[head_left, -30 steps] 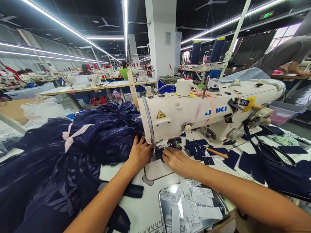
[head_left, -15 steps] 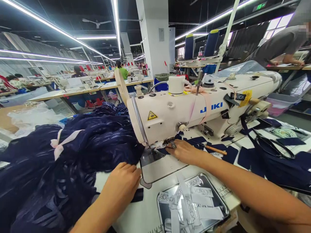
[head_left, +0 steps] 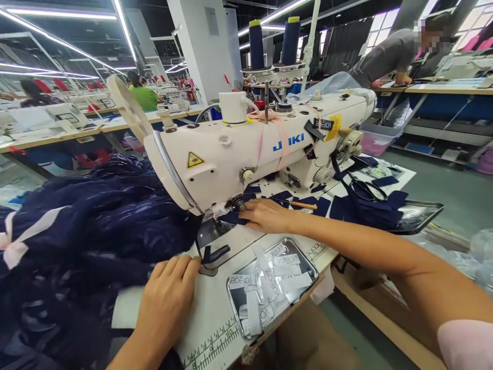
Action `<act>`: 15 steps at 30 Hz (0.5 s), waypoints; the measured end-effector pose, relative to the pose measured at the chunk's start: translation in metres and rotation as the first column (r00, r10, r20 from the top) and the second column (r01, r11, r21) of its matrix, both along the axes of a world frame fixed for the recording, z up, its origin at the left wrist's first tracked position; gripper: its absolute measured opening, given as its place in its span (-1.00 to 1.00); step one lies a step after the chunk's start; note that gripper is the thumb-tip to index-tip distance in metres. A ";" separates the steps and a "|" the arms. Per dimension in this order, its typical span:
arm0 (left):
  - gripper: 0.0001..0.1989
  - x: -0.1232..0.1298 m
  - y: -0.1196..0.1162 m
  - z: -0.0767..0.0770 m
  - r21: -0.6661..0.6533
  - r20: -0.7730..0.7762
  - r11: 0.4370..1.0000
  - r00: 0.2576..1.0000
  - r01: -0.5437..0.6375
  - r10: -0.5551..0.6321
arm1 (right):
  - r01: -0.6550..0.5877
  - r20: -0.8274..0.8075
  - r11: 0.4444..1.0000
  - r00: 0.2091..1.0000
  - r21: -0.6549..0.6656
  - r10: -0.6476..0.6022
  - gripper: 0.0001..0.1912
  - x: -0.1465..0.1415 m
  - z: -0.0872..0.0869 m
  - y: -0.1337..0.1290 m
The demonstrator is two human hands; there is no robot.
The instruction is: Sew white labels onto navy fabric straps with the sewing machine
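Observation:
My right hand (head_left: 265, 215) is at the right of the presser foot on the sewing machine (head_left: 215, 154), its fingers and thumb closed on the edge of a navy fabric piece (head_left: 231, 217). Part of that piece is hidden behind the machine head. My left hand (head_left: 169, 290) has its fingers curled together at the left edge of the machine bed, beside the heap of navy garments (head_left: 115, 216). A narrow dark strip (head_left: 215, 253) lies just past its fingertips; whether they grip it is hidden.
In front of the machine bed sits a metal tray (head_left: 314, 272) of white printed labels (head_left: 269, 282). Navy scraps, a wooden-handled tool (head_left: 304, 205) and black-handled scissors (head_left: 370, 190) lie to the right. Two thread cones (head_left: 256, 46) stand behind. A person in grey (head_left: 385, 56) bends over a far table.
The view has swung right and the machine appears further left. A dark strip now shows by my left fingertips on the bed. My right hand stays beside the presser foot.

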State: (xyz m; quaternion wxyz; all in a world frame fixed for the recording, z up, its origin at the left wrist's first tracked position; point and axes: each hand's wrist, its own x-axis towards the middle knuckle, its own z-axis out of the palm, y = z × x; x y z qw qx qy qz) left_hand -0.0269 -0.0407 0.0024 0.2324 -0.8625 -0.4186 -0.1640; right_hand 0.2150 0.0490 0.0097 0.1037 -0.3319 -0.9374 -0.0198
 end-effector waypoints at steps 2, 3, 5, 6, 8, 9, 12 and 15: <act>-0.72 0.012 0.016 -0.003 -0.093 0.169 0.995 0.985 -0.019 0.035 | -0.033 -0.103 0.998 0.994 -0.055 0.027 -0.88 0.010 0.004 -0.014; -0.73 0.017 0.024 -0.005 -0.173 0.255 0.985 0.965 -0.013 0.057 | -0.070 -0.143 0.994 0.988 -0.087 0.057 -0.89 0.014 0.005 -0.022; -0.74 0.025 0.038 -0.010 -0.310 0.367 0.950 0.925 0.018 0.102 | -0.172 -0.178 0.975 0.973 -0.141 0.146 -0.89 0.022 0.007 -0.040; -0.73 0.028 0.043 -0.012 -0.352 0.392 0.936 0.912 0.029 0.119 | -0.222 -0.172 0.962 0.966 -0.158 0.195 -0.90 0.025 0.007 -0.048; -0.71 0.030 0.048 -0.015 -0.381 0.385 0.924 0.913 0.026 0.133 | -0.291 -0.130 0.941 0.954 -0.172 0.271 -0.92 0.028 0.007 -0.063; -0.71 0.030 0.048 -0.015 -0.382 0.364 0.924 0.922 0.018 0.132 | -0.301 -0.100 0.938 0.952 -0.172 0.288 -0.91 0.028 0.007 -0.068; -0.71 0.029 0.042 -0.015 -0.356 0.307 0.935 0.945 0.000 0.117 | -0.243 0.003 0.956 0.969 -0.162 0.247 -0.85 0.026 0.008 -0.076; -0.70 0.028 0.030 -0.011 -0.296 0.328 0.955 0.941 0.019 0.084 | -0.109 0.040 0.980 0.992 -0.166 0.118 -0.81 0.023 0.006 -0.079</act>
